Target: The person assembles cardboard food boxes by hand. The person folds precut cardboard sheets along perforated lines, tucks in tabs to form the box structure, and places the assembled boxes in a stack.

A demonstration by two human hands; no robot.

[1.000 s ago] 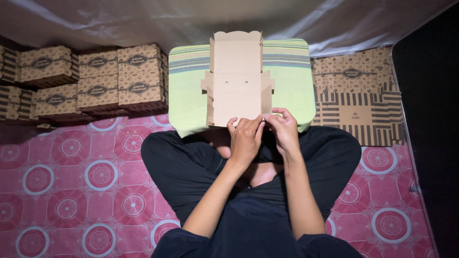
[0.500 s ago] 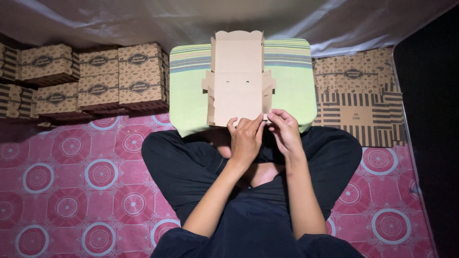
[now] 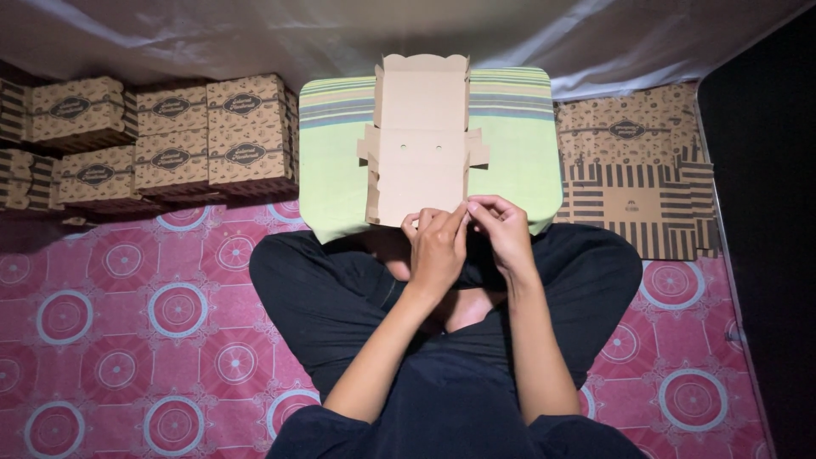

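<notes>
— Pinching, both of them: the left hand (image 3: 438,246) and right hand (image 3: 501,234) grip the near edge of the flat, unfolded brown cardboard box blank (image 3: 421,140)

— Where does it lie?

— On the green striped cushion (image 3: 518,161), its far edge reaching the cushion's back rim. Folded printed cardboard boxes (image 3: 170,140) are stacked to the left, flat printed blanks (image 3: 633,170) to the right; open pink patterned mat (image 3: 127,340) lies beside the knees

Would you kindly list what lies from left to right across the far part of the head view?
Stacked printed boxes → green striped cushion → flat unfolded carton, its near edge held by both hands → pile of flat printed cartons.
</notes>
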